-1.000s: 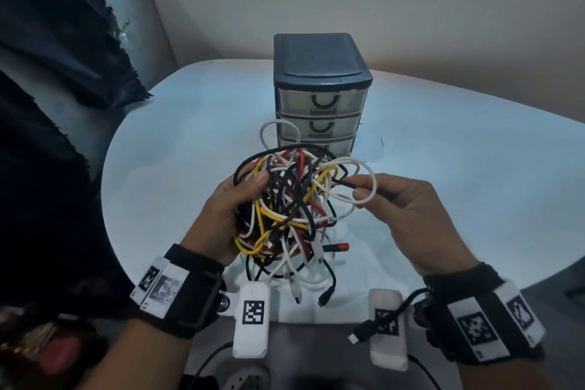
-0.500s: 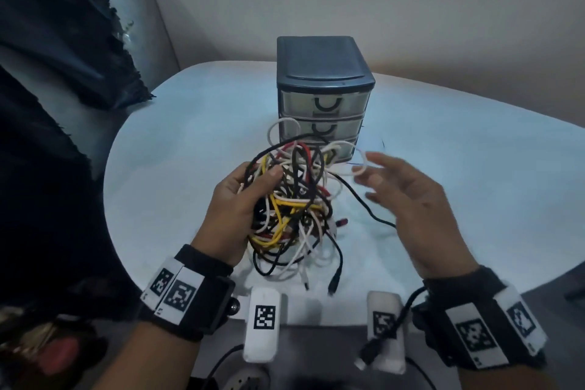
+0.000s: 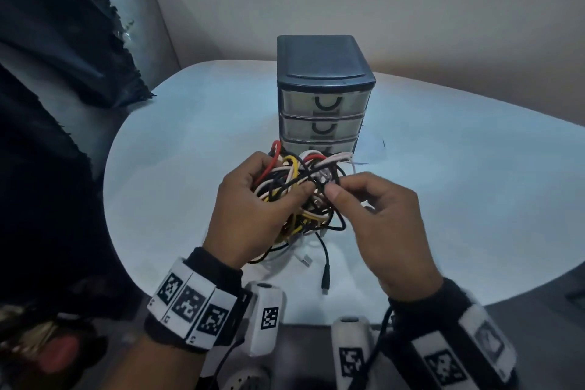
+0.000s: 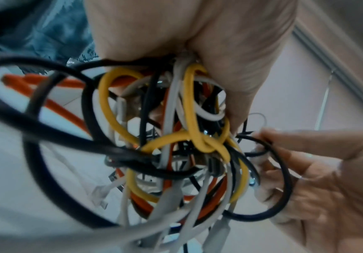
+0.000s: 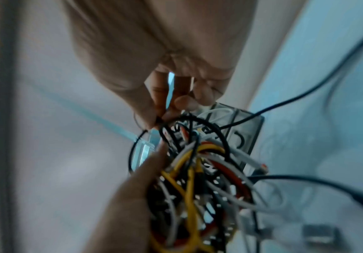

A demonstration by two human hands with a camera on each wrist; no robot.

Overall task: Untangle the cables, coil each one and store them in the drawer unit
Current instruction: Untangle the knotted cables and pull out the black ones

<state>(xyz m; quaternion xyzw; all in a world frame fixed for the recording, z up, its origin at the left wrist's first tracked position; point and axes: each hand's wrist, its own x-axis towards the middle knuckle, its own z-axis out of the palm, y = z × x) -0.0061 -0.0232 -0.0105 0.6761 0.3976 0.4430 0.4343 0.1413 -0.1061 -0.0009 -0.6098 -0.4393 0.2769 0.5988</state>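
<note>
Cables (image 3: 297,190) gripped by left hand (image 3: 253,212), right hand (image 3: 376,215) pinching black cable (image 3: 319,182), white table (image 3: 177,142), beige wall (image 3: 411,3)

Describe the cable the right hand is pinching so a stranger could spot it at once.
Start at the drawer unit on the white table; just in front, the left hand grips a multicoloured cable tangle. At its right edge the right hand pinches a thin black cable, slimmer than the yellow, red and white ones.

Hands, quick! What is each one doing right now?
Left hand: grips the tangled bundle of cables.
Right hand: pinches a black cable at the bundle's top.
</note>
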